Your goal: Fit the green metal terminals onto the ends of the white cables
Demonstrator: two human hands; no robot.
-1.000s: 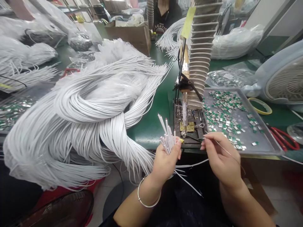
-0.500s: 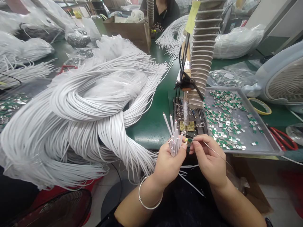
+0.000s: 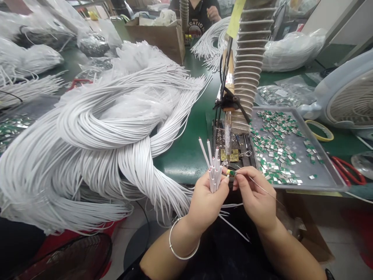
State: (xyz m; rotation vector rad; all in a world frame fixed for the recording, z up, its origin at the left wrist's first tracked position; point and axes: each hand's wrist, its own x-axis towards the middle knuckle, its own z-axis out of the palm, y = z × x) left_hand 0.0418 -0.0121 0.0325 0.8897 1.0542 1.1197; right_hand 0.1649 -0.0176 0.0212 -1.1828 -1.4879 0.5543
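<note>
My left hand [image 3: 205, 202] is closed round a bundle of white cables [image 3: 215, 171], their stripped, reddish ends pointing up. Between my two hands sits a small green circuit board [image 3: 232, 172] with a yellowish end by my left thumb. My right hand [image 3: 258, 198] pinches the board's other end, and a thin solder wire [image 3: 262, 189] runs through its fingers. Just beyond the fingertips, a soldering iron [image 3: 228, 130] is fixed tip down over a yellow sponge [image 3: 225, 155]. Exactly where the board meets a cable is hidden by my fingers.
Large coils of white cable [image 3: 96, 128] cover the left of the bench. A grey tray [image 3: 329, 177] of small circuit boards lies right, beside red-handled pliers [image 3: 349, 167], a tape roll [image 3: 319, 130] and a fan [image 3: 349, 93]. A ribbed hose [image 3: 250, 66] hangs ahead. A co-worker [image 3: 198, 19] sits opposite.
Both hands keep nearly the same pose, with the board still between them and slightly more of it showing. The co-worker's raised hand has come into view.
</note>
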